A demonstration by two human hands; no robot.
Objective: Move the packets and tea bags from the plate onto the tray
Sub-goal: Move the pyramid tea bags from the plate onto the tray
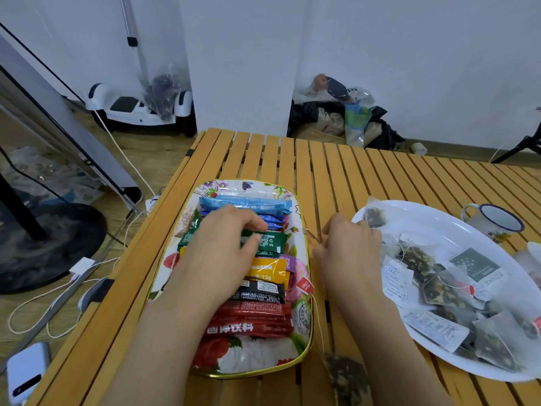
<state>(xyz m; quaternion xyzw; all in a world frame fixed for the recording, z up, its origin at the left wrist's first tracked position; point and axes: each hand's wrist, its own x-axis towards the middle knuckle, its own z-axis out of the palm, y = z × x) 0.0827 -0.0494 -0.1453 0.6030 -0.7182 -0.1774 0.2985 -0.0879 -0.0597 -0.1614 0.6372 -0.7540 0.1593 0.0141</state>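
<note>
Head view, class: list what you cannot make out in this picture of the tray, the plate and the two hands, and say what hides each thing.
- Packets under the left hand on the tray: covered by hand and forearm.
- Right hand fingertips at the plate rim: hidden by its own back, grip unclear.
- Tea bag on the table: cut off by the bottom edge.
- Print on the tea bag tags: too small, blurred.

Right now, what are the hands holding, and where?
Left hand pinches the green packet mid-length. Right hand reaches the plate; its hold cannot be told.
</note>
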